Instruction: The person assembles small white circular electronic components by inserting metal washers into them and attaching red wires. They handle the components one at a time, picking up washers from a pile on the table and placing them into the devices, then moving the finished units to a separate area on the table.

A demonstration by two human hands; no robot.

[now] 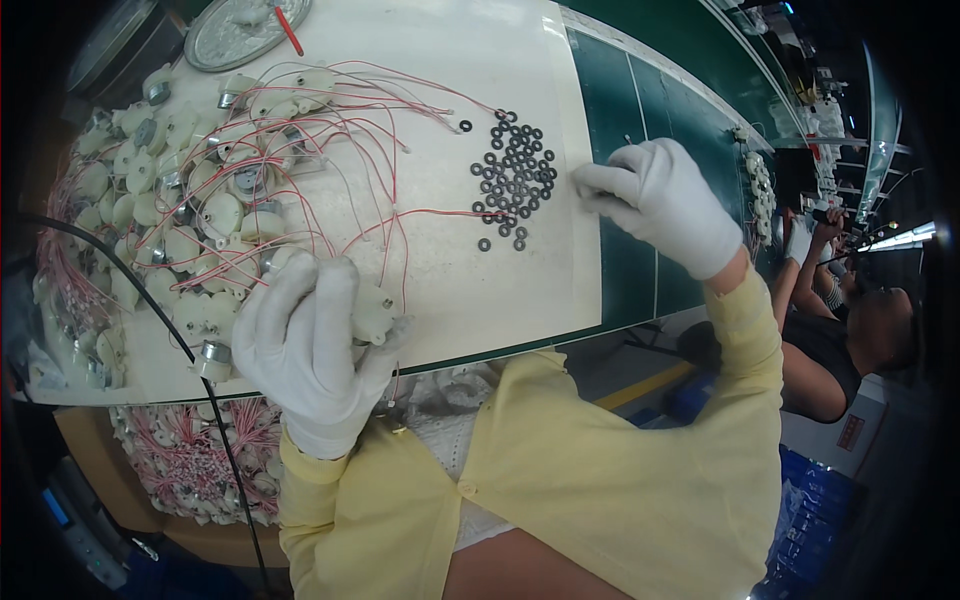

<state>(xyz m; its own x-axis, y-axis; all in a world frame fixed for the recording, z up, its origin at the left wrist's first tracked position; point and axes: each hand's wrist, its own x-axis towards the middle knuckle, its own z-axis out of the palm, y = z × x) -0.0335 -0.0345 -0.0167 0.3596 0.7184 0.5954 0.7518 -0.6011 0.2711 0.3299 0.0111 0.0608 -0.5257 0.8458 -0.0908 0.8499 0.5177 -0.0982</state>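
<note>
My left hand [315, 345], in a white glove, is closed around a small motor [374, 312] with an off-white plastic housing, near the table's front edge. Part of that motor is hidden by the fingers. My right hand [655, 200], also gloved, is raised at the right edge of the white sheet, thumb and fingertips pinched together. Whatever may be between those fingertips is too small or hidden to make out. Just left of it lies a loose cluster of small black rings [515, 175]. Red and white wires [395, 180] run from the motors toward the rings.
A heap of similar motors [150, 190] covers the table's left side. Behind it are a round metal lid [235, 40] and a red stick [288, 30]. A black cable [150, 295] crosses in front. Below is a cardboard box [100, 450] of motors. Another person [830, 350] is at right.
</note>
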